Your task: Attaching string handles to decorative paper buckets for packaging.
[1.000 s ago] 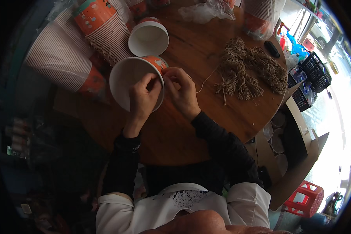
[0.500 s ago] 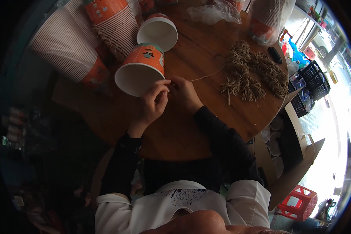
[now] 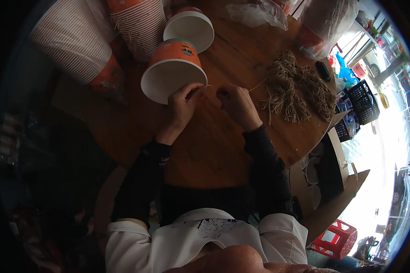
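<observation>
An orange paper tub lies tipped on the wooden table, its white mouth toward me. Just at its right rim, my left hand is closed in a pinch, a short end of thin tan cord showing by its fingertips. A little to the right, my right hand has its fingers pressed together on the cord, which runs from there toward a bundle of tan cords. The tips of the fingers are partly hidden. Behind the first tub, a second paper tub lies with its white mouth showing.
Stacks of nested tubs stand at the back left, one a bagged stack; another bagged stack is at the back right. A small black object lies on the table beside the cords. Black crates, an open carton and a red stool are at right.
My hands, close together before, have moved apart, the right one going rightward. The view has shifted slightly, and the tub appears a little higher and farther right.
</observation>
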`<action>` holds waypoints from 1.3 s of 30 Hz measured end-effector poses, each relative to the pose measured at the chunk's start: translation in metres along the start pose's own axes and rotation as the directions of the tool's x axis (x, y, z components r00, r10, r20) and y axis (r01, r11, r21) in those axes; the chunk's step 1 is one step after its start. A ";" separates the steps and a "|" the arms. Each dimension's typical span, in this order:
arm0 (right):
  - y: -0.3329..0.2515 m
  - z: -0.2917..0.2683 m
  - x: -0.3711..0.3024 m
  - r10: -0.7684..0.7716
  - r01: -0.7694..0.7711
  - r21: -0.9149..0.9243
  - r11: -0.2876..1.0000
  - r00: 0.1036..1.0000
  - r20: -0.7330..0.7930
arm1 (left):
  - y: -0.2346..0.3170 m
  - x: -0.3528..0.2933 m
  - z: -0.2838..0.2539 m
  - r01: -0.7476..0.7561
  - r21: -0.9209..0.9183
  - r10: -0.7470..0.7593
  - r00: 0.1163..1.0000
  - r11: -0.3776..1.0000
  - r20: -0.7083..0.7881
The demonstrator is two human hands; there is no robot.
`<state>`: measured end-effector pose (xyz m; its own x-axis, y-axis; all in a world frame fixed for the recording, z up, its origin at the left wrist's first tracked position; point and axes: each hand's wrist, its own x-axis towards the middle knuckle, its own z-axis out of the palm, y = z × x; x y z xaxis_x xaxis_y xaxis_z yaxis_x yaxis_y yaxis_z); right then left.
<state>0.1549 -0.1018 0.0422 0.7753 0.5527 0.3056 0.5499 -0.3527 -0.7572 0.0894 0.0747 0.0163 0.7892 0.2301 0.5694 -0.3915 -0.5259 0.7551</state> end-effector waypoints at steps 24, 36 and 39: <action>-0.007 -0.002 0.009 -0.070 0.085 0.148 0.985 0.992 -0.103 | -0.014 0.010 0.011 0.083 -0.238 -0.032 0.977 0.968 0.210; -0.001 0.001 0.004 0.136 -0.141 0.151 0.978 0.990 0.040 | -0.006 0.013 0.005 0.213 -0.297 -0.146 0.962 0.931 0.232; 0.003 0.005 0.005 0.177 -0.170 0.264 0.949 0.984 -0.002 | -0.006 0.012 0.004 0.254 -0.315 -0.181 0.953 0.914 0.243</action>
<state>0.1586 -0.0963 0.0380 0.8609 0.4802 0.1680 0.3080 -0.2292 -0.9234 0.1030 0.0777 0.0170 0.9381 0.1151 0.3268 -0.3065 -0.1644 0.9376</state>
